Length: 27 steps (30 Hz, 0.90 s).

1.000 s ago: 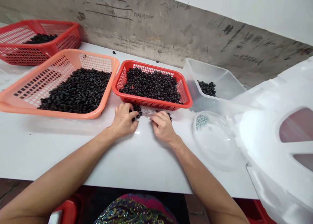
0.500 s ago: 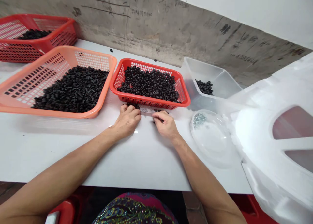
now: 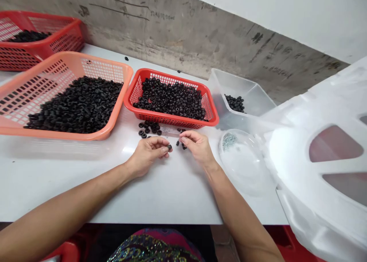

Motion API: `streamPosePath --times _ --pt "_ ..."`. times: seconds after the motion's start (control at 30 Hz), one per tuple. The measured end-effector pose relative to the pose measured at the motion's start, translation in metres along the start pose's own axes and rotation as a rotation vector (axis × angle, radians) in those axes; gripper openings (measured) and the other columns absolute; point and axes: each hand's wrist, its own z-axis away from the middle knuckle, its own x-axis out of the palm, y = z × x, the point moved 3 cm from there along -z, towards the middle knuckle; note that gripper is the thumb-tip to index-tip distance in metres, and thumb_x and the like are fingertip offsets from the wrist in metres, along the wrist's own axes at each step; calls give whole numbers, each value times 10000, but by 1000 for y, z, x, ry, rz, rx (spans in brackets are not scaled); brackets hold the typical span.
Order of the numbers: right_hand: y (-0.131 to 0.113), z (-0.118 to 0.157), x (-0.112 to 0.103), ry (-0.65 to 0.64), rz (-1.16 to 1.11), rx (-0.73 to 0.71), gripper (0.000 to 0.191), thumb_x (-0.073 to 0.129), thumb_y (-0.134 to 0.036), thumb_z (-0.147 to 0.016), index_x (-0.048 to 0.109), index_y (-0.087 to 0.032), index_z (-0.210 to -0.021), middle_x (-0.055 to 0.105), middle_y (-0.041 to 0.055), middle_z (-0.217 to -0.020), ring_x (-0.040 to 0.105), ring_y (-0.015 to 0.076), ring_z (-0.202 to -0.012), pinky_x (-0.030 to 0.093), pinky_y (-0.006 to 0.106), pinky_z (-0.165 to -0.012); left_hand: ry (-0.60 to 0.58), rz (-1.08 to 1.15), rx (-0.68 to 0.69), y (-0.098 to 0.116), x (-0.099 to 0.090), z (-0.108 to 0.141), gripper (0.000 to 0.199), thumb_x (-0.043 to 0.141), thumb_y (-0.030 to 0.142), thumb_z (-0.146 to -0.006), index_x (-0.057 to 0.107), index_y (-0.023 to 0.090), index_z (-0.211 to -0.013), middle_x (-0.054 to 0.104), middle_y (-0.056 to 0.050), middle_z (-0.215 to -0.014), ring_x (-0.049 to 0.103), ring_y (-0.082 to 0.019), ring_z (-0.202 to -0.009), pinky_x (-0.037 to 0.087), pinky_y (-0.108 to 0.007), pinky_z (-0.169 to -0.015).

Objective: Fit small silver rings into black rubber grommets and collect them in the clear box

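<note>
My left hand (image 3: 149, 153) pinches a small black ring (image 3: 169, 147) between thumb and fingertips, just above the white table. Close by on the right, my right hand (image 3: 197, 145) has its thumb and forefinger pressed together; what sits in that pinch is too small to make out. Several loose black rings (image 3: 150, 127) lie on the table behind my left hand. A few smaller black pieces (image 3: 183, 145) lie by my right fingertips. Behind both hands stands a red basket (image 3: 172, 117) full of black rings (image 3: 172, 97).
An orange basket (image 3: 65, 135) of small black parts stands left, with another red basket (image 3: 65, 34) behind it. On the right are a clear bin (image 3: 243, 82) holding black pieces, a round clear dish (image 3: 246, 162) with tiny shiny bits, and a large white plastic form (image 3: 295, 147).
My left hand has come off the loose rings, moving toward me and right, with one black ring now in its fingertips. My right hand stays nearly in place, still pinched.
</note>
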Motion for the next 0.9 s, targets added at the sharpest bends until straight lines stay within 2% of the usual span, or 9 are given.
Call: streamPosePath --times 0.1,0.27,0.4,0.63,0.9 --pt "-9 7 6 -77 25 -18 112 636 -255 -728 647 -178 -808 632 10 -747 552 127 -685 442 260 -646 -29 193 -110 -1 1 -1 290 748 159 -612 662 142 -888 688 -45 -795 607 -122 -654 466 -267 -635" --pt "-19 15 10 -111 28 -9 83 650 -226 -715 647 -189 -790 618 0 -727 544 125 -662 438 260 -628 68 171 -94 2 -3 -3 268 769 56 -496 689 148 -734 651 8 -713 559 -78 -611 445 -222 -599" --pt "-20 18 13 -133 20 -4 65 648 -219 -715 655 -190 -772 614 -4 -702 541 125 -648 432 258 -614 59 120 -90 2 -3 -3 242 746 61 -514 692 157 -730 637 14 -687 535 -74 -567 425 -227 -560" --pt "-22 20 18 -159 15 -23 63 639 -232 -727 682 -195 -754 645 4 -728 560 135 -686 447 270 -657 -29 141 -53 -1 -1 -3 228 711 98 -583 677 149 -802 630 3 -677 565 -106 -598 444 -261 -600" --pt "-20 20 18 -196 53 40 61 624 -206 -708 671 -181 -738 616 -8 -676 521 116 -615 411 250 -587 -47 52 -26 -2 -1 -3 239 711 92 -575 656 143 -802 615 8 -702 550 -92 -596 450 -250 -604"
